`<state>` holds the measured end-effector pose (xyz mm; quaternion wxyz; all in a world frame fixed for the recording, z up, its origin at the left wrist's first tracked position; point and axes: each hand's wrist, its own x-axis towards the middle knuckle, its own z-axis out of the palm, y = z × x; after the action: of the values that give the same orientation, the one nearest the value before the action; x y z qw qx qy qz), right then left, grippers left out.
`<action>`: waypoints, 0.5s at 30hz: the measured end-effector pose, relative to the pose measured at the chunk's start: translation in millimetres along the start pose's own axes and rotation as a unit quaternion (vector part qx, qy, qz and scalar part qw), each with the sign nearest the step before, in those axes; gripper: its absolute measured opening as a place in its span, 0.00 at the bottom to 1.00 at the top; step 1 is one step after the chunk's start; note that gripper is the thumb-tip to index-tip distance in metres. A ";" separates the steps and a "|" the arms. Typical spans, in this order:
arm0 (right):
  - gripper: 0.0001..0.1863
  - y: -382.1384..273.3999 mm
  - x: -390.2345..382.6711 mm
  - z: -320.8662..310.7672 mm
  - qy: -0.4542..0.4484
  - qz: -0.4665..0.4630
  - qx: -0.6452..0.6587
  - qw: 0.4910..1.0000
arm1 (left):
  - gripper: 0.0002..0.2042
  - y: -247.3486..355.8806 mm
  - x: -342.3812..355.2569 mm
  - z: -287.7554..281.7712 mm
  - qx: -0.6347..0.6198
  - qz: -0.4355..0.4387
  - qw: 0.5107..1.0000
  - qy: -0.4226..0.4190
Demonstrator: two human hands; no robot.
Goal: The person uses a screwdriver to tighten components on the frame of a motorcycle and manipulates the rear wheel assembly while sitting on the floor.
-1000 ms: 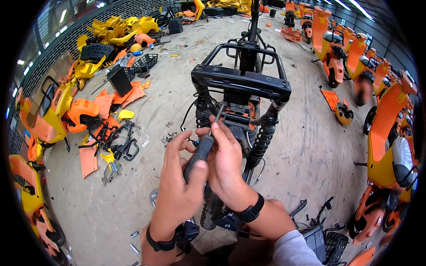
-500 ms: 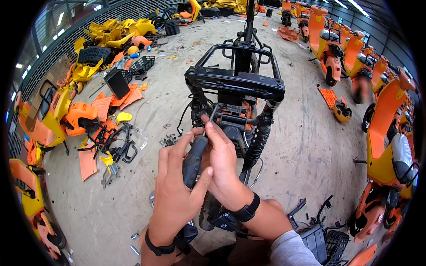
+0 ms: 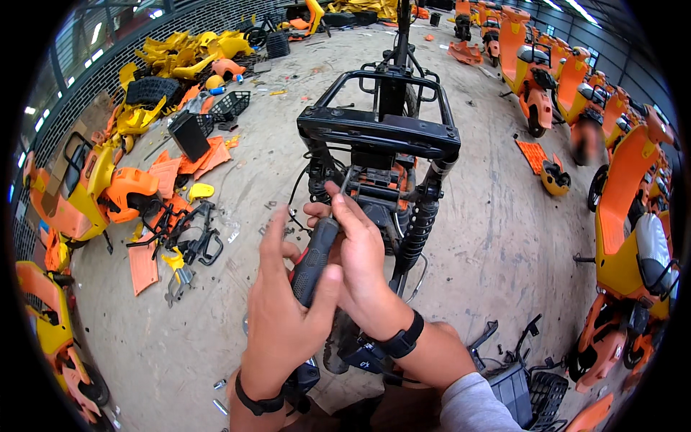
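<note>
Right hand (image 3: 363, 268) fingers closed round the front end of the black screwdriver (image 3: 315, 261); left hand (image 3: 286, 308) fingers loosely open, thumb alongside it. Screwdriver slants up toward the black frame (image 3: 378, 131); tip contact unclear.

a screwdriver (image 3: 314, 263) with a thick dark handle, textured with small dots and marked by a red patch on its left side, slants up and forward toward a black frame (image 3: 378, 131), its handle on the near side of it. the left hand (image 3: 284, 295) lies about the handle with fingers spread; the right hand (image 3: 360, 263) closes around the front end. the thin metal shaft runs under the frame's broad crossbar, where its tip is hard to make out.
</note>
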<state>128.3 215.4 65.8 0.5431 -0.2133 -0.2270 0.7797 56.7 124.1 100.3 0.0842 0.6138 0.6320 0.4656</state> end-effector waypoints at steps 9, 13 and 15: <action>0.24 2.4 -2.7 3.5 0.001 -0.011 0.012 1.000 | 0.31 -3.6 0.0 -2.0 0.047 0.058 0.997 -0.013; 0.24 0.3 -0.1 -1.5 -0.018 -0.012 -0.018 1.000 | 0.29 0.1 -1.0 -0.3 -0.001 0.005 1.000 0.001; 0.23 2.0 1.4 -3.8 -0.022 -0.011 -0.015 1.000 | 0.29 6.4 -0.4 -5.1 -0.045 -0.082 0.995 -0.019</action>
<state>128.5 216.6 61.5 0.5433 -0.2019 -0.2529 0.7747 57.8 120.0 107.3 0.1612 0.5642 0.6570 0.4734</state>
